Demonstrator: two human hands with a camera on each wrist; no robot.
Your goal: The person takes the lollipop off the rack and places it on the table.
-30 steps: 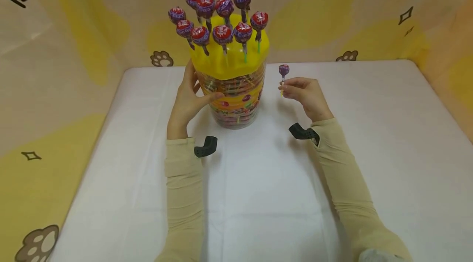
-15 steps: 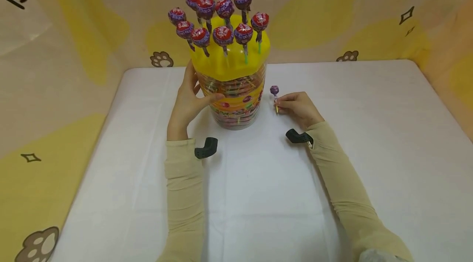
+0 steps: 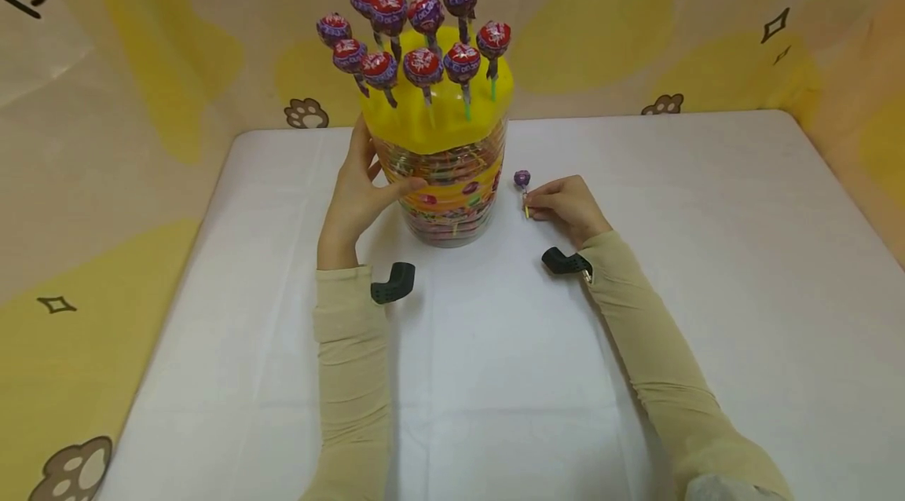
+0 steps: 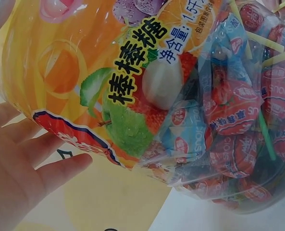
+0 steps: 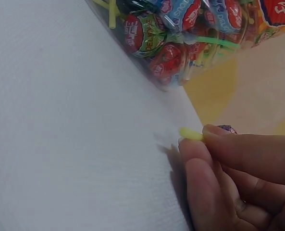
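A clear plastic lollipop jar [image 3: 452, 206] with a yellow lid [image 3: 438, 128] stands upright. Several lollipops [image 3: 423, 67] in red and purple wrappers rise on sticks from its top. My left hand [image 3: 357, 191] holds the jar's left side, thumb across the front and fingers round behind. In the left wrist view the spread fingers [image 4: 60, 173] lie along the printed label. To the right of the jar, my right hand [image 3: 569, 206] pinches a small purple-wrapped lollipop [image 3: 522, 178] by its yellow stick, head up. The stick's end [image 5: 190, 134] pokes out past the thumb and forefinger.
A white-covered table [image 3: 495, 375] spreads under both arms. Behind and at the sides hangs a yellow and cream cloth backdrop [image 3: 608, 22] with paw prints. Dark camera mounts [image 3: 394, 283] jut inward from both sleeves. Wrapped candies [image 4: 231, 106] fill the jar's inside.
My right hand has come down and slightly left with the small lollipop, closer to the table, and has nearly stopped over the last half second. The left hand and jar keep their place.
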